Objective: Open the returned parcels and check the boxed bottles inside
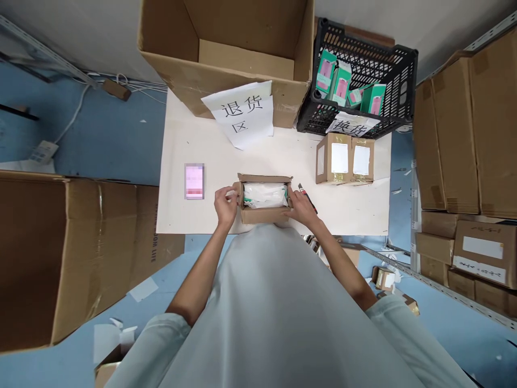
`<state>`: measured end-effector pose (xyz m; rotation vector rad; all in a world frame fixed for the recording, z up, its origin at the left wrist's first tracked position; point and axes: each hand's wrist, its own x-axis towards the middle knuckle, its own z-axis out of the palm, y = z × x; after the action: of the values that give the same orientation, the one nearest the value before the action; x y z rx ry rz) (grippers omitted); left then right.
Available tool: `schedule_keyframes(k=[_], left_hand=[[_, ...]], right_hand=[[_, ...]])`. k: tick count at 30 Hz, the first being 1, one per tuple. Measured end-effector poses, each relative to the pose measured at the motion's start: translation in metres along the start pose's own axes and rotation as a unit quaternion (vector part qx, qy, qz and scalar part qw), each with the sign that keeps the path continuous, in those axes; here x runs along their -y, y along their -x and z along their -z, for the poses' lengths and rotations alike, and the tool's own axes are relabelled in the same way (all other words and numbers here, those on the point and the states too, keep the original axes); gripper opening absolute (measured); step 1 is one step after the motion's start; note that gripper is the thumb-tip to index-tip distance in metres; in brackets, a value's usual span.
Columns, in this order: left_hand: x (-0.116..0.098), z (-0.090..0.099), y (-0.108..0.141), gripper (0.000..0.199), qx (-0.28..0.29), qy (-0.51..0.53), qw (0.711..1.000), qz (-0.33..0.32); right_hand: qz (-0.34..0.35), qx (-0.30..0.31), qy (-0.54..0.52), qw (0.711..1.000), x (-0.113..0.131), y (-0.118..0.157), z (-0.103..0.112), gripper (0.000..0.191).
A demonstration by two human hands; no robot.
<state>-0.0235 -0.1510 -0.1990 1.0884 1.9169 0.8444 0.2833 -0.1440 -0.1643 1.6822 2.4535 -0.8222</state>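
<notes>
A small cardboard box [260, 216] lies with its flaps open at the front edge of the table. Inside it sits a white plastic-wrapped package [265, 195], with bits of green showing at both ends. My left hand [226, 205] grips the box's left side flap with its fingers bent. At the opposite end, my right hand [299, 207] holds the right side, thumb near the front flap. A utility knife [308, 198] with a dark and red handle lies just beyond my right hand, partly under it.
Behind stand a large open carton [242, 73] with a paper sign and a black crate [365, 59] of green boxes. Two taped small boxes [344, 159] stand right; a blurred pink phone-like rectangle [194, 181] lies left. Cartons [456, 124] fill the right shelf; an open carton [100, 253] stands left.
</notes>
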Motion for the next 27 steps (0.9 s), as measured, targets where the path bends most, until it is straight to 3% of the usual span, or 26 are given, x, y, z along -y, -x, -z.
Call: schedule_keyframes(k=[2,7,10,14,16,20,24,27], left_hand=[[-0.002,-0.002,0.000,0.030,0.014,-0.050,0.998,-0.034],[-0.011,0.011,0.005,0.034,0.038,-0.151,0.983,-0.101],[-0.024,0.015,0.013,0.037,0.042,-0.203,0.959,-0.196],[-0.048,-0.003,0.018,0.056,0.177,-0.263,0.903,-0.288],[-0.060,-0.017,0.016,0.072,0.227,-0.326,0.872,-0.284],[-0.075,-0.039,0.008,0.085,0.254,-0.440,0.831,-0.227],[-0.077,-0.047,0.007,0.061,0.268,-0.479,0.811,-0.204],[-0.073,-0.048,0.010,0.048,0.277,-0.471,0.810,-0.213]], right_hand=[[-0.006,-0.002,0.006,1.000,0.001,-0.001,0.000,0.107],[-0.022,0.007,0.031,0.999,0.009,0.002,0.011,0.100],[-0.023,-0.010,0.060,0.998,0.024,0.004,0.021,0.086],[-0.001,-0.014,0.067,0.998,0.054,-0.008,0.026,0.076],[-0.015,0.014,0.076,0.997,0.067,-0.022,0.024,0.078],[-0.060,0.073,0.121,0.988,0.081,-0.050,0.013,0.080],[-0.072,0.083,0.154,0.982,0.083,-0.061,0.000,0.052],[-0.057,0.085,0.156,0.982,0.082,-0.059,-0.007,0.047]])
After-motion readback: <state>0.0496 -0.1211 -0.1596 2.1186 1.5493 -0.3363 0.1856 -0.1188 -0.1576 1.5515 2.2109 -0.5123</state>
